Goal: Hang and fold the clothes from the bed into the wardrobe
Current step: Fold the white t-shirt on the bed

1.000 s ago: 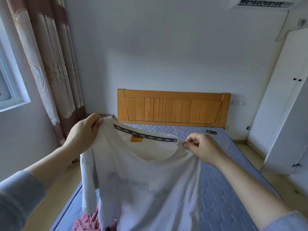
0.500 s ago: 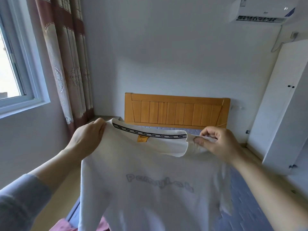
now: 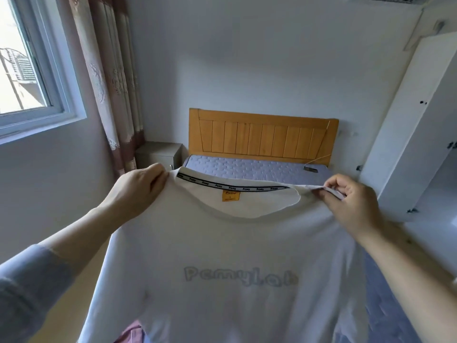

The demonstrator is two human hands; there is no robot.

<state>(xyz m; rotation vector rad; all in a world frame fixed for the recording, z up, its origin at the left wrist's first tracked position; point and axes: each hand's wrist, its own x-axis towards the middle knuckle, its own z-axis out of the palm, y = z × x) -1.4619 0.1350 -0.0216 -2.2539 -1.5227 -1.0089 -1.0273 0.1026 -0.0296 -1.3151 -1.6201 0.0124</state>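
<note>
One window is seen at far left, with one curtain beside it and one nightstand below the curtain. The left hand is closed on the left shoulder of one white shirt, fingers curled over the cloth. The shirt is held up spread between two hands, above the near end of the bed; one orange label is shown inside its collar. One pink garment is partly seen beneath it. One wooden headboard is set against the far wall. The right shoulder is pinched by the right hand. One white wardrobe is seen at right.
</note>
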